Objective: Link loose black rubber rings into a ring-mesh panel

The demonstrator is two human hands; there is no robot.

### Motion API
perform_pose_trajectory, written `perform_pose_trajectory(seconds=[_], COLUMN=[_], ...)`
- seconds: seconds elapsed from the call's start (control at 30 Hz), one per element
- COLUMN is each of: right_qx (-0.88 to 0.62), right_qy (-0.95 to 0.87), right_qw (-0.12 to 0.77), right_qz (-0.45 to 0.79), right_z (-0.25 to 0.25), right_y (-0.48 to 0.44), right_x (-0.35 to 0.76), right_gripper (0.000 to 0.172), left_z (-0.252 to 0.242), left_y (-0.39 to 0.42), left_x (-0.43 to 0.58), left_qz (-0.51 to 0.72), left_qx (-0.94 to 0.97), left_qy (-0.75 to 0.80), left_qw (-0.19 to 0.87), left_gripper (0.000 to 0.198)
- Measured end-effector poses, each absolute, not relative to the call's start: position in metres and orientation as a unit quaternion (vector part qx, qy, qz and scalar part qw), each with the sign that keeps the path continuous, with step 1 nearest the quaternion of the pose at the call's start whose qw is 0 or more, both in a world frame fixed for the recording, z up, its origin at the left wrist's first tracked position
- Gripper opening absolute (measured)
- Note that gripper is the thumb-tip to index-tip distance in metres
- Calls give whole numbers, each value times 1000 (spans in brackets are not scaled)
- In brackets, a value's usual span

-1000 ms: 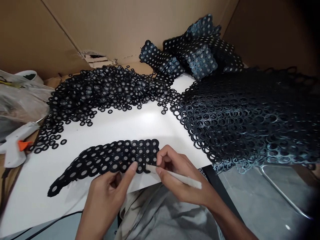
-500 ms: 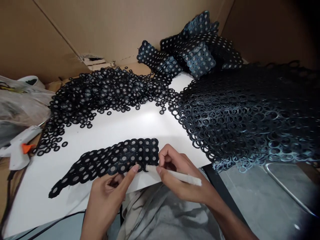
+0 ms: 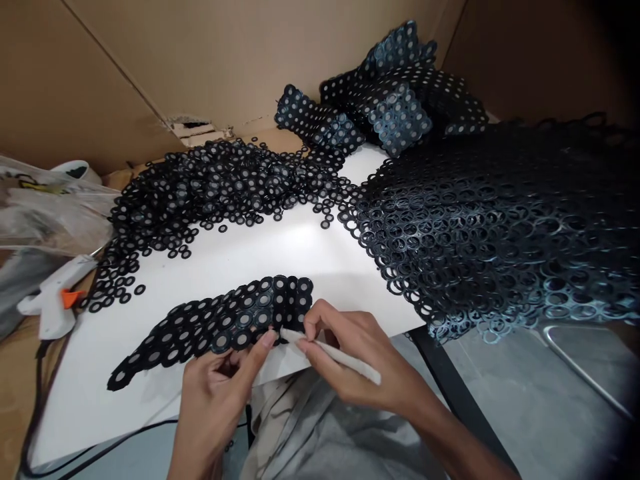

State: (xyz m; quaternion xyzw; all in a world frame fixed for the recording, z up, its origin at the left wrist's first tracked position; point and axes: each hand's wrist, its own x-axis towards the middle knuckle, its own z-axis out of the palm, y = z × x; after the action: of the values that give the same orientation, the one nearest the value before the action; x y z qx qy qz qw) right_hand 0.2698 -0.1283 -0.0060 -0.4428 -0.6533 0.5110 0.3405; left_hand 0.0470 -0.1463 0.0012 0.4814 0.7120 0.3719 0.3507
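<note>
A curved strip of joined black rings (image 3: 215, 323) lies on the white board (image 3: 250, 257) near its front edge. My left hand (image 3: 220, 387) presses its forefinger on the strip's lower edge. My right hand (image 3: 360, 360) grips a white glue stick (image 3: 330, 353) like a pen, its tip touching the strip's right end beside my left fingertip.
A heap of loose black rings (image 3: 210, 187) covers the board's back left. A large mesh of empty black rings (image 3: 500, 227) spreads at right, folded ring sheets (image 3: 380, 107) behind it. A white glue gun (image 3: 55, 303) lies at left beside plastic bags. Cardboard walls stand behind.
Both hands and the glue stick have shifted slightly left along the strip's lower edge; the view has tilted a little. The grip is unchanged.
</note>
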Motion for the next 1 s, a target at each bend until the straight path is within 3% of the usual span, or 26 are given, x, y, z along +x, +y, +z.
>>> perform_pose_trajectory(seconds=[0.1,0.3,0.53,1.0], right_qx=[-440,-411,-441,-439], right_qy=[-623,-538,-593,-599], right_qw=[350,420,376,382], right_qz=[543,604,559,550], right_z=[-9,-16,-7,-7], right_y=[-130,-130,-124,-127], right_x=[270,276,275,275], right_gripper=[13,18,22,20], left_z=[6,13,10,3], left_y=[-146,-142,-136,-135], left_x=[50,53,50,46], left_qz=[370,390,283,270], left_qx=[452,423,499,470], left_qy=[710,737,736,749], left_qw=[392,353,359,380], left_gripper=[51,64,68,63])
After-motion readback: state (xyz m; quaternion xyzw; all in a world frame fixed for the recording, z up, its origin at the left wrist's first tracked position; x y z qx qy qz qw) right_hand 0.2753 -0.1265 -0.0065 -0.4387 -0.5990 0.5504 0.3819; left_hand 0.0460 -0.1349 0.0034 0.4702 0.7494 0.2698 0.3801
